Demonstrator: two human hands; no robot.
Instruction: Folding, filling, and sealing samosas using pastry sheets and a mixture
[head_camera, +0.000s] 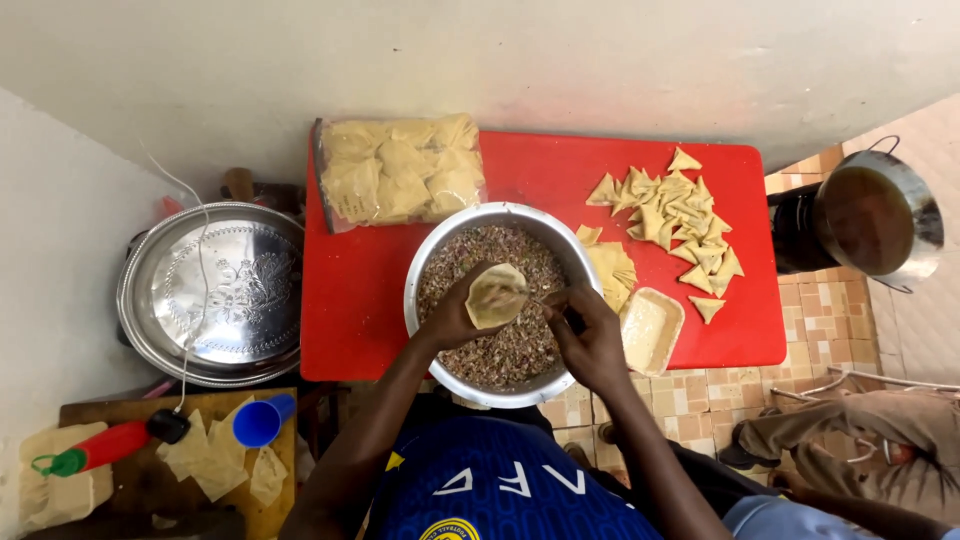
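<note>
Left hand (455, 318) grip clamped on pastry cone (496, 295), right hand (590, 335) grip closed on spoon (560, 305) beside it

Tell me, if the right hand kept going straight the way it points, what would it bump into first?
The right hand points toward the left hand, so it would probably first meet the folded pastry cone held there, above the filling in the metal bowl. Depth is hard to judge.
</note>
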